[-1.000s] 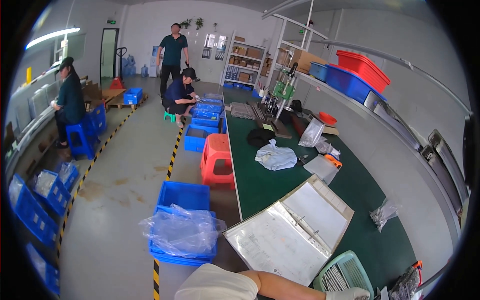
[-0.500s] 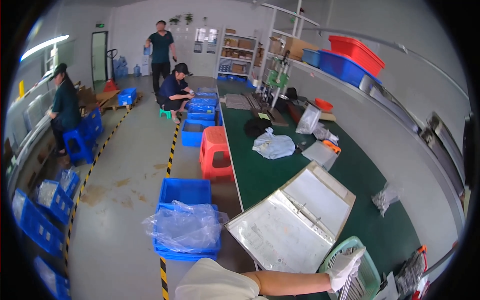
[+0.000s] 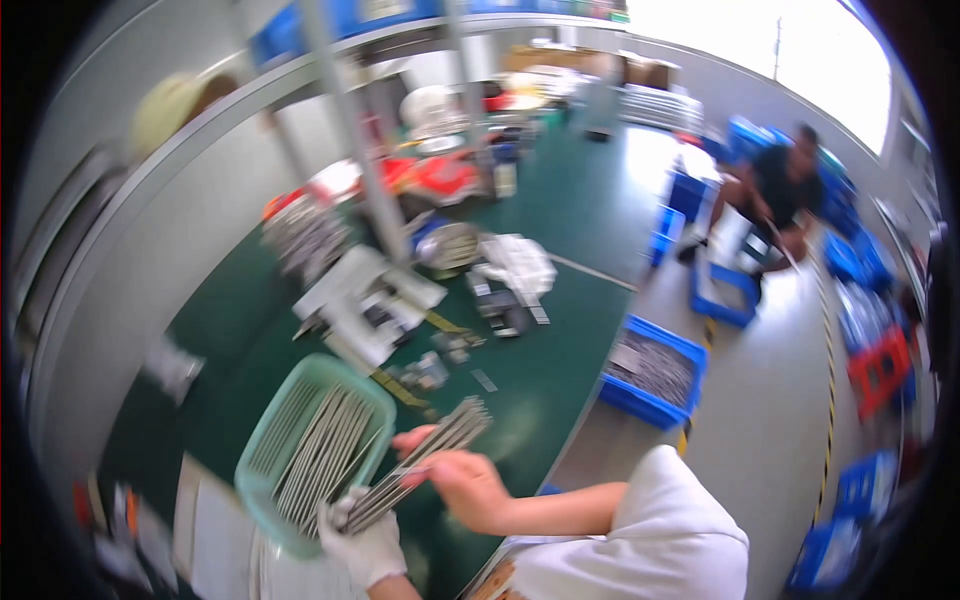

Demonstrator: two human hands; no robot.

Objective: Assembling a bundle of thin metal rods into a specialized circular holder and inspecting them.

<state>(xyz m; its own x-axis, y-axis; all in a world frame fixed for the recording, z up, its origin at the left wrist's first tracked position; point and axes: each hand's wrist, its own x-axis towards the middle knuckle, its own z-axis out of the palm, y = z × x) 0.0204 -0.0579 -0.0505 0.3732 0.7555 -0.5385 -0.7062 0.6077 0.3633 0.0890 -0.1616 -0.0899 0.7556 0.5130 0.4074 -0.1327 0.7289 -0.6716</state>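
Note:
A bundle of thin metal rods (image 3: 452, 432) slants over the green table. My left hand (image 3: 365, 545), in a white glove, closes round its lower end. Higher up, my bare right hand (image 3: 468, 488) grips the same bundle, with fingers on both sides of it. Just left of the bundle stands a pale green plastic basket (image 3: 262, 515) holding many similar rods, laid lengthwise. The gloved hand is beside the basket's near right corner.
White papers (image 3: 215, 545) lie near the basket. Beyond it are a white tray-like piece (image 3: 365, 300), a white cloth (image 3: 520, 265) and shelf posts (image 3: 375, 190). A blue crate of small parts (image 3: 650, 370) stands right of the table; a person (image 3: 780, 190) crouches farther back.
The view has swung right along the table, leaving the open binder mostly out of sight. My right hand has come into view, on the rods with my gloved left hand.

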